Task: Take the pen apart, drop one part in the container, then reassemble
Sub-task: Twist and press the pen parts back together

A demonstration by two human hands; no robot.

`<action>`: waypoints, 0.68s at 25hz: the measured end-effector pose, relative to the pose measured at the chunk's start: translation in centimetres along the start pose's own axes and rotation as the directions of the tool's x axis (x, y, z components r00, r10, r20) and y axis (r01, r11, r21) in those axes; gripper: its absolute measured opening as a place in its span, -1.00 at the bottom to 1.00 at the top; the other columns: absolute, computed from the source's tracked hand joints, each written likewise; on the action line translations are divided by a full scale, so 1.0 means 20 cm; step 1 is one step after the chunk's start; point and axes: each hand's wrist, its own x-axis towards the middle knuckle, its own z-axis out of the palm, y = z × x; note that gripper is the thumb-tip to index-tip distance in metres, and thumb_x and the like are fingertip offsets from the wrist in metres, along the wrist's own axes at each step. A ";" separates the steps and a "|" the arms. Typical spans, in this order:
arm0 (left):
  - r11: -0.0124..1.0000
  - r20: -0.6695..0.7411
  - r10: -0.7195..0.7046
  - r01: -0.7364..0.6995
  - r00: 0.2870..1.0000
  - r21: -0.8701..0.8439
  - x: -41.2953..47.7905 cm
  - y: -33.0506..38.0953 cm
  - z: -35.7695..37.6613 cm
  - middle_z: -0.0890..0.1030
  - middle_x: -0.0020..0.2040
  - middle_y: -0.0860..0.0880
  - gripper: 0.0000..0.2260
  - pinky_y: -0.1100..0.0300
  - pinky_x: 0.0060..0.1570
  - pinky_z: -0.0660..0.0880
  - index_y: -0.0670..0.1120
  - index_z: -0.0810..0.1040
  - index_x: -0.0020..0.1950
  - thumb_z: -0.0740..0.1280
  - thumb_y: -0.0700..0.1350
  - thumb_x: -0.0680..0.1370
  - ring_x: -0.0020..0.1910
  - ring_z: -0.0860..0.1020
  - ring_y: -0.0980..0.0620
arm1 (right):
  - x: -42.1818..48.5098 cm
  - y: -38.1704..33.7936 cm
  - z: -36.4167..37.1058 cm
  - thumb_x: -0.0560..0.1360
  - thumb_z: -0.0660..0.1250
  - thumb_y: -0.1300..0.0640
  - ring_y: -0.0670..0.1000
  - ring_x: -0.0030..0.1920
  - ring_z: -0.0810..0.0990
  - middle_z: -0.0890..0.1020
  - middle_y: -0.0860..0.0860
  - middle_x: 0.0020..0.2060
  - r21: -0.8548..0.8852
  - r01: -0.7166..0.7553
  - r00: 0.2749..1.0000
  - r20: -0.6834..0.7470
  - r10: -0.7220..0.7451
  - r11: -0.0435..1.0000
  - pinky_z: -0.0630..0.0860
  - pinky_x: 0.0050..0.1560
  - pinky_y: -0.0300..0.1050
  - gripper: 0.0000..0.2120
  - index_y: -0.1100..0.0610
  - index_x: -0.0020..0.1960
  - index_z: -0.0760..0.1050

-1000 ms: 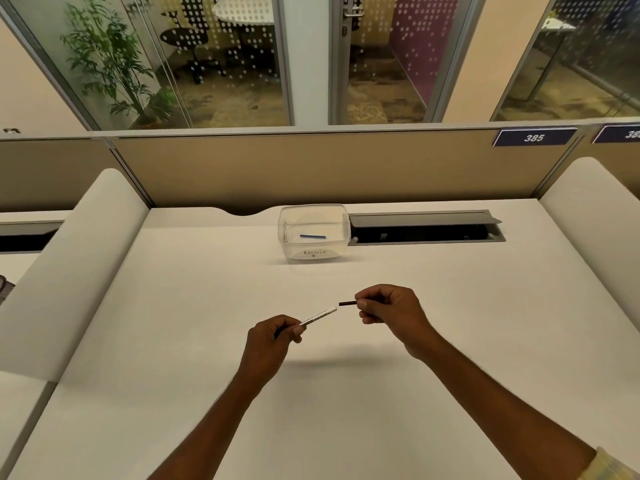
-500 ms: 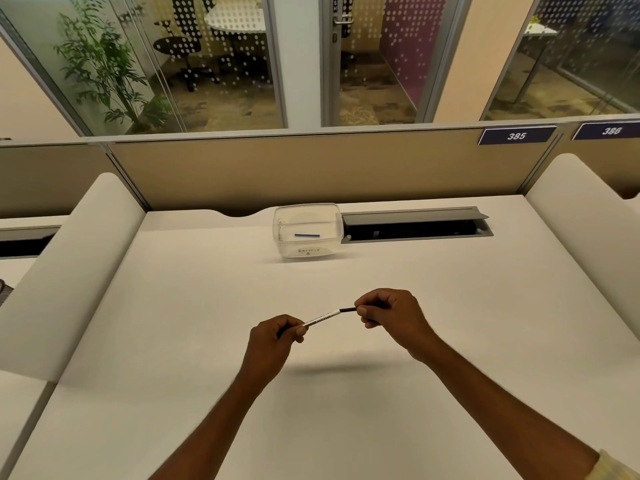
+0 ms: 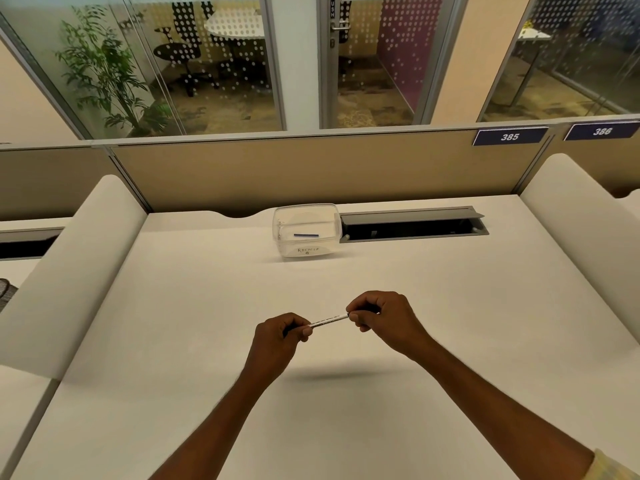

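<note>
Nearest to the camera, at about 6 o'clock of the view, the pen [image 3: 328, 320] is held in the air above the desk [image 3: 450, 323] between two hands. Its lower end is pinched by the left hand [image 3: 282, 336], at 7 o'clock from the pen's middle, and its upper end is enclosed by the fingertips of the right hand [image 3: 384, 318], at 2 o'clock. Only the white barrel is visible between them; whether a dark end piece is already seated there cannot be told, because it is covered by the fingers.

The pen is judged to be light, stiff and smooth, so it can slip or turn easily. It should be held firmly at both ends, and the parts pushed along one straight line, not bent.

Farther away, at 12 o'clock, the clear container [image 3: 306, 249] stands well apart from the hands. A thin blue part [image 3: 306, 234] lies inside it. Just beside it, at 3 o'clock, a dark cable slot [image 3: 412, 227] is set into the desk.
</note>
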 end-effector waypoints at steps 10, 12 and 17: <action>0.990 -0.037 0.090 -0.086 0.995 0.111 0.02 0.04 -0.04 0.71 -0.29 0.12 -0.82 0.41 -0.30 0.44 0.06 0.70 -0.19 0.49 -0.16 0.59 -0.31 0.57 0.23 | -0.06 0.00 0.05 0.50 0.52 0.36 -0.01 -0.25 0.74 0.79 0.09 -0.22 0.139 -0.019 0.998 -0.059 0.027 0.990 0.71 -0.12 -0.17 -0.82 0.10 -0.03 0.77; 0.985 -0.038 0.118 -0.112 0.992 0.133 0.03 0.05 -0.05 0.70 -0.28 0.11 -0.82 0.43 -0.31 0.43 0.04 0.68 -0.19 0.49 -0.17 0.59 -0.29 0.57 0.23 | -0.06 0.00 0.06 0.49 0.52 0.37 -0.01 -0.27 0.72 0.78 0.09 -0.25 0.130 -0.019 0.995 -0.095 0.031 0.991 0.70 -0.14 -0.17 -0.81 0.10 -0.06 0.78; 0.977 -0.047 0.160 -0.152 0.986 0.148 0.03 0.10 -0.05 0.69 -0.27 0.12 -0.82 0.40 -0.29 0.44 0.03 0.68 -0.19 0.48 -0.19 0.59 -0.26 0.59 0.19 | -0.06 -0.03 0.08 0.55 0.49 0.30 -0.05 -0.36 0.66 0.73 0.03 -0.35 0.093 -0.019 0.989 -0.146 0.032 0.995 0.63 -0.26 -0.17 -0.89 0.16 -0.12 0.73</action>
